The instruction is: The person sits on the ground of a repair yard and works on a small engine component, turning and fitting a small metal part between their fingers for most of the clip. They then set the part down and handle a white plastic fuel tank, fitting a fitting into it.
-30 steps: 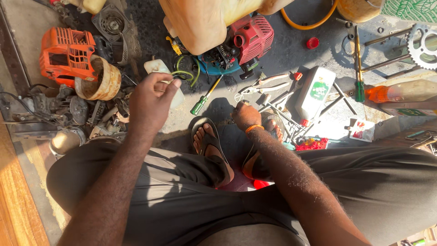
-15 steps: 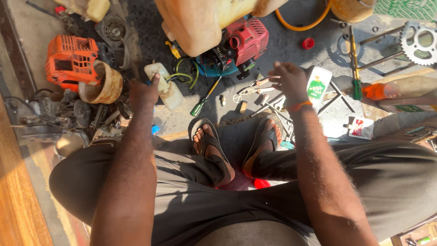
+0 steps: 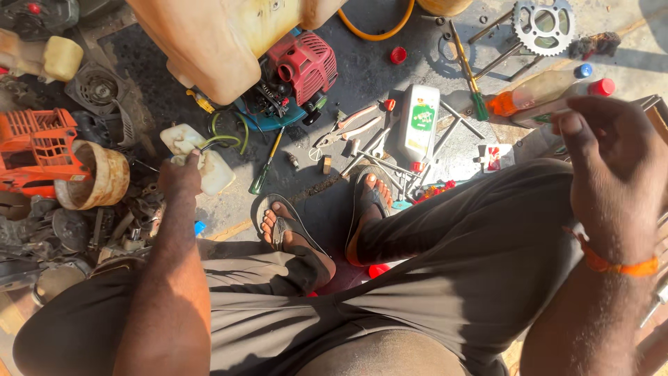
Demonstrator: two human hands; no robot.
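Observation:
My left hand [image 3: 179, 178] reaches down to the floor and closes over the left side of a small white plastic tank [image 3: 217, 174] with a green hose [image 3: 226, 132] looped above it. My right hand [image 3: 612, 167] is raised close to the camera over my right knee, back toward me and fingers curled downward. Its palm is hidden, and an orange band [image 3: 616, 264] circles the wrist. My feet in sandals [image 3: 289, 230] rest on the ground between the hands.
Above the white tank lie a red small engine [image 3: 306, 66] and a big cream jug [image 3: 223, 42]. An orange engine cover [image 3: 35, 146], a rusty cup [image 3: 104, 177] and metal parts crowd the left. Pliers [image 3: 355, 122], a green-handled screwdriver [image 3: 264, 170], a white bottle [image 3: 417, 122], a sprocket [image 3: 543, 24] and an orange bottle [image 3: 536, 90] lie to the right.
My left hand went down and left from mid-air onto the white tank. My right hand lifted from the tools on the floor up toward the camera at the right.

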